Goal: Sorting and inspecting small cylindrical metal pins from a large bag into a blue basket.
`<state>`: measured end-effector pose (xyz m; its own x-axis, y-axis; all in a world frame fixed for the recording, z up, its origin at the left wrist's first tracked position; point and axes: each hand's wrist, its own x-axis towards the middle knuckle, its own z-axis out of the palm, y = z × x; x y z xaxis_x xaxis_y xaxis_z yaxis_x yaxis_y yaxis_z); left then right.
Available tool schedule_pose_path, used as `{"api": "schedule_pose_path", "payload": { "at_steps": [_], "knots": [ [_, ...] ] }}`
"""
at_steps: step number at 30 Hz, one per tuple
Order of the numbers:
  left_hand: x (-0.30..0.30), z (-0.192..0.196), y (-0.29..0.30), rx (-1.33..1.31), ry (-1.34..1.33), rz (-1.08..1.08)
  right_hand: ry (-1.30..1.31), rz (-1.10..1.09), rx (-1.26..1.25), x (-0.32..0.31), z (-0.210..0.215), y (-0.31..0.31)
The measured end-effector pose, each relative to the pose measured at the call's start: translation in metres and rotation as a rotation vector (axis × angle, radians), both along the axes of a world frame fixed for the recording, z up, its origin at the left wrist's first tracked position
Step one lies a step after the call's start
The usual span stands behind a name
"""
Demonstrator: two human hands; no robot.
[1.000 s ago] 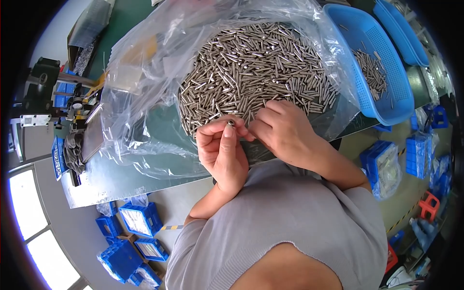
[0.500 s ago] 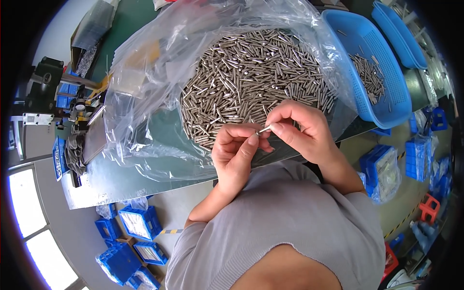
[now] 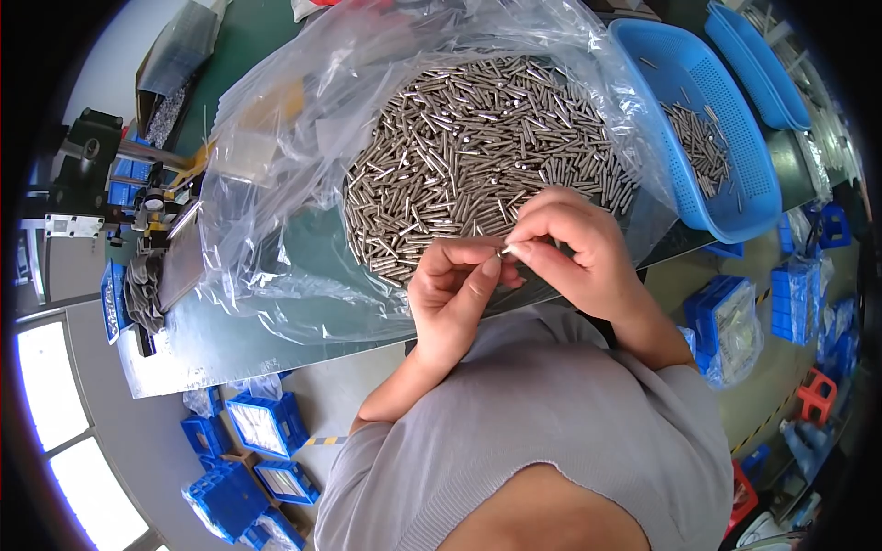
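Centre frame, left hand (image 3: 455,298) and right hand (image 3: 574,248) pinch one small metal pin (image 3: 506,249) together, inspecting it; sorting likely needs a steady grip

Both hands meet fingertip to fingertip, left hand (image 3: 457,292) below, right hand (image 3: 581,250) curled above.

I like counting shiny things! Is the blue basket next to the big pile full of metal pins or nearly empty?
Nearly empty. The blue basket holds only a small scatter of metal pins, and most of its mesh bottom shows bare, unlike the heaped pile on the clear plastic bag.
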<state>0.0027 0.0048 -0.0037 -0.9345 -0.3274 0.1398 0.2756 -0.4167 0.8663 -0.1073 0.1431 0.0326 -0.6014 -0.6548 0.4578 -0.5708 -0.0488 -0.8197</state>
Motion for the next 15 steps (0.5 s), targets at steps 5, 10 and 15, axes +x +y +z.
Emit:
{"api": "schedule_pose_path", "payload": {
  "at_steps": [5, 10, 15],
  "knots": [
    [-0.006, -0.002, 0.002, 0.065, 0.087, 0.214, 0.349, -0.722, -0.126, -0.025, 0.027, 0.043],
    [-0.008, 0.004, 0.001, 0.095, 0.134, 0.297, 0.598, -1.011, 0.076, -0.044, 0.043, 0.056],
    [-0.011, 0.001, -0.001, 0.098, 0.130, 0.300, 0.413, -0.146, 0.282, -0.014, 0.014, 0.014]
  ]
}}
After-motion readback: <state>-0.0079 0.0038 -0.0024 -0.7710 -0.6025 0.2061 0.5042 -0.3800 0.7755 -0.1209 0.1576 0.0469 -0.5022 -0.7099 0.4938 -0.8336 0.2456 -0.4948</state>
